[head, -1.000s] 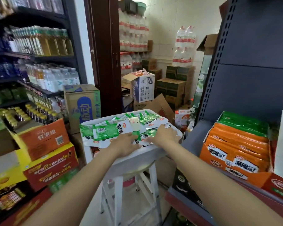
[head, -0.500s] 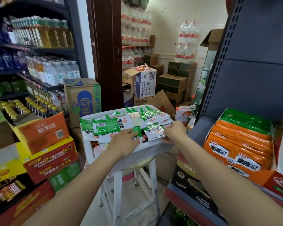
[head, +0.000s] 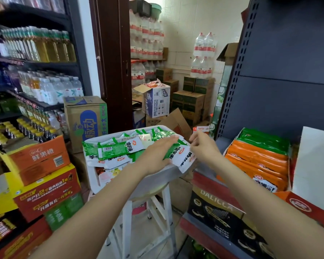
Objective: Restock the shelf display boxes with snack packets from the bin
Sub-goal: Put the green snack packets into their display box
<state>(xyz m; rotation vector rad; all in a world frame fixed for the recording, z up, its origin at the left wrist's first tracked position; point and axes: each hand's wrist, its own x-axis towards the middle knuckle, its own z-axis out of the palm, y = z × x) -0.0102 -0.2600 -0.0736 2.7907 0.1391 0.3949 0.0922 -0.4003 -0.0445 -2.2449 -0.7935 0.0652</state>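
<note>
Right now both hands are over the white bin (head: 94,177), which sits on a white stool (head: 157,208) in the aisle and is heaped with green-and-white snack packets (head: 118,149). Left hand (head: 157,156) lies with fingers straight, pressing flat on the packets near the bin's right side. Right hand (head: 204,146) has its fingers curled, pinching the upper edge of a small bunch of packets (head: 183,161) at the bin's right rim. Just to the right, on the shelf (head: 219,144), an orange display box (head: 305,206) holds rows of orange and green packets standing on edge
</note>
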